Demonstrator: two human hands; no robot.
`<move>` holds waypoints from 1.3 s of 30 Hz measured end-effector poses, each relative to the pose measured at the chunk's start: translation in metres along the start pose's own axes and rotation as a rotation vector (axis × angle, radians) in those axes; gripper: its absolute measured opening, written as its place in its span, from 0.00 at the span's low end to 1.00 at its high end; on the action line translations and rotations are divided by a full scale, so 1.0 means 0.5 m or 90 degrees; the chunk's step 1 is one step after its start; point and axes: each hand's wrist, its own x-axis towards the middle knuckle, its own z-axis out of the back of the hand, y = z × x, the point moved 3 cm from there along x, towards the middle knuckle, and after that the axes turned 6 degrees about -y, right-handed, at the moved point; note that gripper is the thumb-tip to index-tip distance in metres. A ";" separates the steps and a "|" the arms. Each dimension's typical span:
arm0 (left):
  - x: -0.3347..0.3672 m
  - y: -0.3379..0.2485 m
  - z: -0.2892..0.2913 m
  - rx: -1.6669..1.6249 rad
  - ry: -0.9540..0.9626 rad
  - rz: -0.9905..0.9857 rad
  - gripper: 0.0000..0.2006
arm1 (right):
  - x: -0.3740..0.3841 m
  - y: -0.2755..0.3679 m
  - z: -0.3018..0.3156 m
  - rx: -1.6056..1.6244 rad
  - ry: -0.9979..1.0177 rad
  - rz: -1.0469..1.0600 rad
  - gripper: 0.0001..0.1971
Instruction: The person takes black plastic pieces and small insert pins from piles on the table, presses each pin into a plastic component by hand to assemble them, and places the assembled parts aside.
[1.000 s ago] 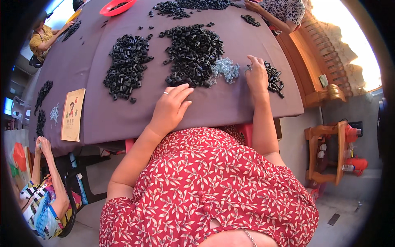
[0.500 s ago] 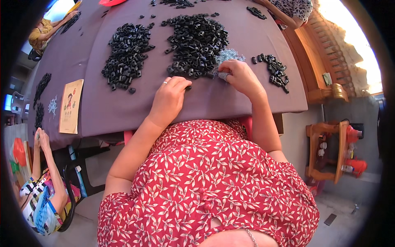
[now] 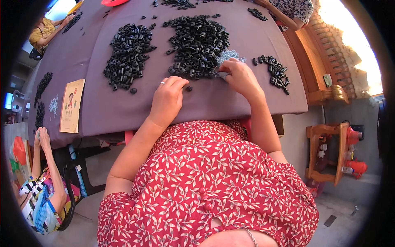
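Note:
My left hand (image 3: 168, 99), with a ring on one finger, rests low over the table with its fingers bent and pressed together. Just off its fingertips lies a single small black plastic piece (image 3: 189, 89). Whatever is under those fingers is hidden. My right hand (image 3: 245, 80) pinches at the near edge of a heap of small silvery metal pieces (image 3: 231, 55); a grey wrap (image 3: 224, 75) covers one of its fingers. What the pinch holds is too small to make out. Beyond both hands spreads a large pile of black plastic pieces (image 3: 197, 45), touching the silvery heap.
A second black pile (image 3: 128, 55) lies left, a smaller group (image 3: 278, 73) right. A booklet (image 3: 72, 106) sits near the left edge of the cloth-covered table (image 3: 230, 103). A co-worker's hands (image 3: 42, 139) are at the lower left; other people sit at the far corners.
My left hand has shifted slightly left, so the single black piece by its fingertips shows more fully. The right hand stays at the silvery heap, moving very little.

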 end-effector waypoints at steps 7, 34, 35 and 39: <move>-0.002 0.000 -0.003 -0.004 -0.006 -0.010 0.11 | 0.004 0.021 0.017 0.095 -0.014 -0.008 0.15; 0.002 0.000 0.003 -0.009 -0.012 0.009 0.10 | 0.003 0.018 -0.014 0.005 -0.019 0.029 0.11; 0.002 0.001 0.003 -0.008 -0.013 0.004 0.10 | 0.003 0.018 -0.014 -0.016 -0.015 0.021 0.11; -0.001 0.001 0.002 0.004 -0.010 -0.006 0.10 | 0.002 0.016 0.002 -0.147 -0.070 -0.012 0.15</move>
